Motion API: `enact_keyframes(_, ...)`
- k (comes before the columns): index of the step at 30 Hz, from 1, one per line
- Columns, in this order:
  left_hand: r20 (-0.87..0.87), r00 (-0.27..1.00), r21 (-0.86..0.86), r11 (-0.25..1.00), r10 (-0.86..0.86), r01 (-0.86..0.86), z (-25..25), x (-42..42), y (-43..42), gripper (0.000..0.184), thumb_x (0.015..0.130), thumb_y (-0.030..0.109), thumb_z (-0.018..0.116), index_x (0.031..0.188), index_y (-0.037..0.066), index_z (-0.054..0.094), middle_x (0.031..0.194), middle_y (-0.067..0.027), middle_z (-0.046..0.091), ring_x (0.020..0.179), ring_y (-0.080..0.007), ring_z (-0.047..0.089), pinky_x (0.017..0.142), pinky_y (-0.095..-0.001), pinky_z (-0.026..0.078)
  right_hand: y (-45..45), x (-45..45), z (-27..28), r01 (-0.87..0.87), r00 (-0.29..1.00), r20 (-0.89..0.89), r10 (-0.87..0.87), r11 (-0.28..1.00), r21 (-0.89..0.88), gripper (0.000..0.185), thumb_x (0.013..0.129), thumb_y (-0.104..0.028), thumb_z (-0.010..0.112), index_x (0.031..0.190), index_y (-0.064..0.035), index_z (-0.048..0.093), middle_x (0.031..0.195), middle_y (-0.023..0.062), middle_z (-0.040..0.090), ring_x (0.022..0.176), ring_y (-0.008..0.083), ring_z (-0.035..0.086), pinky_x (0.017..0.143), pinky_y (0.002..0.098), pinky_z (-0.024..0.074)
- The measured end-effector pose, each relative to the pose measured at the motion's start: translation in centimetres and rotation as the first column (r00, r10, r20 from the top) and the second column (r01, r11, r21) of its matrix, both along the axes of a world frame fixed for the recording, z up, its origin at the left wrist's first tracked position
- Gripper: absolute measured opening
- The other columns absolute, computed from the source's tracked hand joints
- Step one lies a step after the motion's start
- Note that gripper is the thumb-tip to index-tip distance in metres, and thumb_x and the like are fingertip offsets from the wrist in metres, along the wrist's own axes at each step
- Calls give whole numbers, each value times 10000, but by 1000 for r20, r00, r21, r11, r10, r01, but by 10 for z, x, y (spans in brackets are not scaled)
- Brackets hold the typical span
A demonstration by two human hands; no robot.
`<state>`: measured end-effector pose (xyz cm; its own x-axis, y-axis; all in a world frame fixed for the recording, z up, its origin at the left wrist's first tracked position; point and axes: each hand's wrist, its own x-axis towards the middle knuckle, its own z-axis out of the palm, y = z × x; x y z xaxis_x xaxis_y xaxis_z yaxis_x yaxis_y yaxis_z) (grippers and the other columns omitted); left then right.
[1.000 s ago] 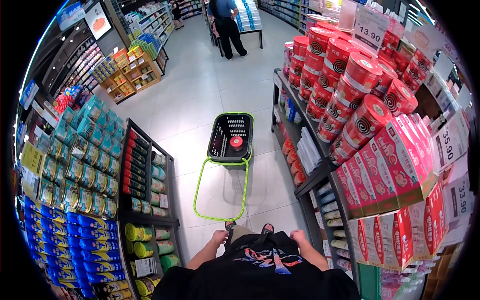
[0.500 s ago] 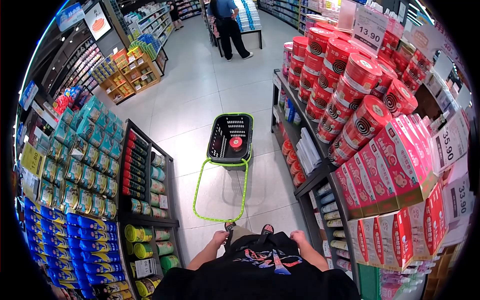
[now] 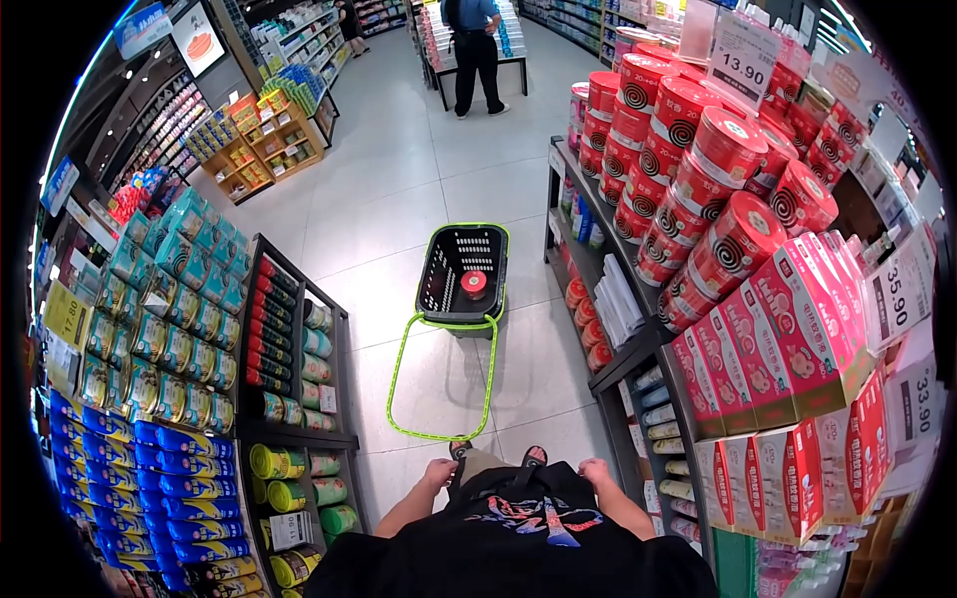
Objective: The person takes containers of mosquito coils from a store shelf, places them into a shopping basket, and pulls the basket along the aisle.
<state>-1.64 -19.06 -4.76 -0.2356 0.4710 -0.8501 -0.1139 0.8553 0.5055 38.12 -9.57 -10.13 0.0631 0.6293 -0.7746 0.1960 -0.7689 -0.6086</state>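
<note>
My left hand (image 3: pixel 438 473) hangs beside my black shirt, fingers loosely curled, close to a dark strap. On the other side, my right hand (image 3: pixel 596 473) hangs with its fingers curled in and nothing showing in it. Ahead of my feet stands a black shopping basket (image 3: pixel 432 289) with a green rim. Its long green handle (image 3: pixel 393 389) is tipped toward me, apart from both hands. Inside the basket sits one round red tin (image 3: pixel 475 283).
A rack (image 3: pixel 650 299) on my right carries stacked red mosquito-coil tins (image 3: pixel 733 234) and pink boxes (image 3: pixel 768 339). The left rack (image 3: pixel 299 439) holds teal tins (image 3: pixel 164 344) and blue packets (image 3: pixel 194 488). A person (image 3: pixel 477 60) stands by a display table ahead.
The view has shifted slightly, so the basket appears a little farther right. The person ahead has changed stance, legs closer together. My hands stay at my sides.
</note>
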Motion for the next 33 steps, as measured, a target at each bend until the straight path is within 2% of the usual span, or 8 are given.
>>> enact_keyframes(10,9,1000,15,1000,-11,11,-5,-2,-1,252,783,213,589,931,9,597,786,-49,596,625,-158,557,496,-282,410,-1,-2,9,-5,999,34,6,1000,-12,120,644,1,554,746,24,613,674,136,598,537,222,563,439,321,457)
enact_keyframes(12,11,1000,19,1000,-6,5,-3,-1,-1,249,783,211,590,925,7,597,776,-49,593,616,-157,554,490,-281,408,-1,-1,12,-36,997,65,39,998,-43,143,686,-6,562,804,26,635,742,129,629,662,220,614,582,328,502)
enact_keyframes(13,14,1000,24,1000,0,-1,-2,0,-1,247,783,210,591,920,4,596,767,-49,590,607,-157,552,484,-279,405,-1,-1,13,-35,997,67,38,998,-42,143,686,-6,562,804,26,635,742,129,629,662,220,614,582,328,502)
enact_keyframes(15,17,1000,26,1000,-1,1,-4,0,0,242,783,207,590,916,5,597,760,-49,588,599,-155,547,478,-277,403,-2,2,11,-16,999,42,17,1000,-20,123,644,4,558,752,17,616,693,132,609,553,220,570,465,321,468)
enact_keyframes(19,3,1000,23,1000,-15,15,-1,2,4,232,777,207,591,895,8,597,729,-46,573,576,-146,530,462,-271,395,-3,7,-5,-37,998,48,37,999,0,122,643,4,560,751,20,615,694,135,608,550,216,569,463,321,465)
enact_keyframes(25,6,1000,32,999,-17,16,-8,0,3,214,759,216,602,841,18,603,709,-35,557,563,-139,518,456,-267,392,-1,3,12,-17,999,45,17,1000,-4,116,652,16,541,744,26,612,700,149,608,556,239,578,465,334,472)
enact_keyframes(33,-19,1000,31,999,-10,10,-4,1,2,238,769,221,605,872,7,614,724,-47,569,573,-155,530,464,-272,403,3,-1,10,-15,1000,11,15,1000,-10,128,655,12,546,765,28,610,720,156,611,585,248,591,490,339,492)
